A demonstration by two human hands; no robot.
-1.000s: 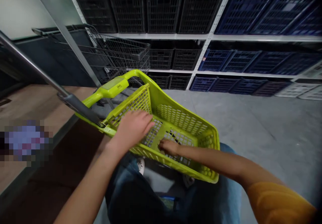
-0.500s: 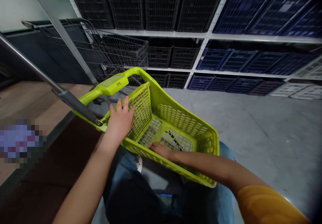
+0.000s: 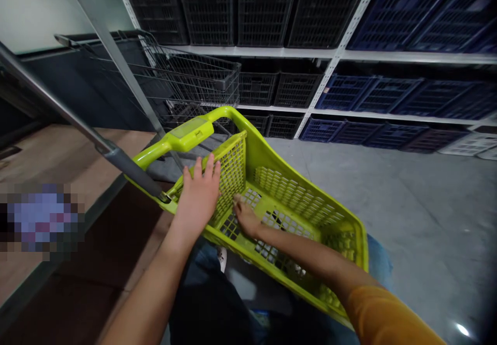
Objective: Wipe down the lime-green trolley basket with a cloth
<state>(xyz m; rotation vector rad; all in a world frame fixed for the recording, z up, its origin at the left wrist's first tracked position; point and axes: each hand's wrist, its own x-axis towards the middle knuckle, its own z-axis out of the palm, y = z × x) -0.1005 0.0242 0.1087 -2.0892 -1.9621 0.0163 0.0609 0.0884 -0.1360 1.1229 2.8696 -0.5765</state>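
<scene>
A yellow-green plastic shopping cart (image 3: 267,153) with latticed walls stands in front of my knees, its basket tilted in view. My left hand (image 3: 200,195) lies over the top of the latticed back panel (image 3: 234,164), fingers spread and gripping nothing. Reaching down inside the basket, my right hand (image 3: 246,220) is close to the foot of that panel. Its fingers are curled, and a small pale bit shows at the fingertips, too unclear to name. The cart's handle (image 3: 190,133) rises behind my left hand, beside a grey-sleeved metal bar (image 3: 132,169).
Shelves with black crates (image 3: 264,11) and blue crates (image 3: 345,91) line the far side. A dark wire shopping cart (image 3: 198,76) stands behind the green one. To the left is a wooden surface (image 3: 97,148) bearing a blurred-out item. Grey floor (image 3: 407,205) extends to the right.
My right hand has moved inside the basket away from the near wall, toward the back panel's foot. My left hand stays on the panel. The whole view has shifted slightly.
</scene>
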